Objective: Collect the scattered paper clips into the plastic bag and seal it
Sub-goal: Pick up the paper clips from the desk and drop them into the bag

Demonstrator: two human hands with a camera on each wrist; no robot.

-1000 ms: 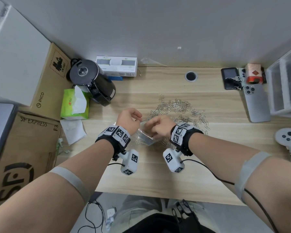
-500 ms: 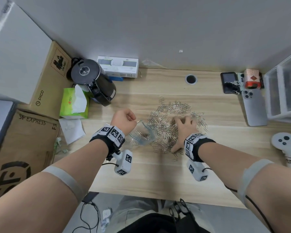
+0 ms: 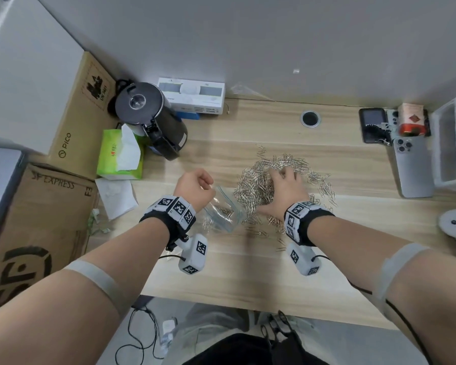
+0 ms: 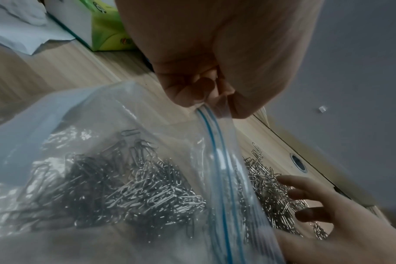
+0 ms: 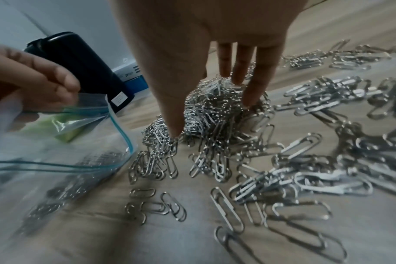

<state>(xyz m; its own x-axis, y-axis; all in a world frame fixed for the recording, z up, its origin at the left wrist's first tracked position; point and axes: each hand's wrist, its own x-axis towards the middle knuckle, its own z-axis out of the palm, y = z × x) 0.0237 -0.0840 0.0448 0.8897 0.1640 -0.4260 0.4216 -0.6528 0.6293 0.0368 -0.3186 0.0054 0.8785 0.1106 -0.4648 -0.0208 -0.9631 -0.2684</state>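
Our left hand (image 3: 195, 185) pinches the blue-striped rim of the plastic bag (image 3: 223, 212), holding its mouth up off the desk (image 3: 221, 272) near the middle; a layer of paper clips already lies inside it, seen through the clear film in the left wrist view. Just beside the bag's mouth, toward the right edge, our right hand (image 3: 282, 191) rests on the heap of paper clips (image 3: 258, 185) with fingers (image 5: 258, 78) spread and nearly straight, thumb and fingertips sunk into the pile, nothing gripped. Loose clips trail toward the desk's front edge. At the left edge we read "PICO" on a leaning carton (image 3: 82, 106) and "SF EXPRESS" on the box (image 3: 37, 227) below it; a green tissue pack (image 3: 119, 156) bears red characters too small to read, beside a black kettle (image 3: 153, 117). Near the right back corner lie a phone (image 3: 412, 167) and a red-and-white box (image 3: 412, 119).
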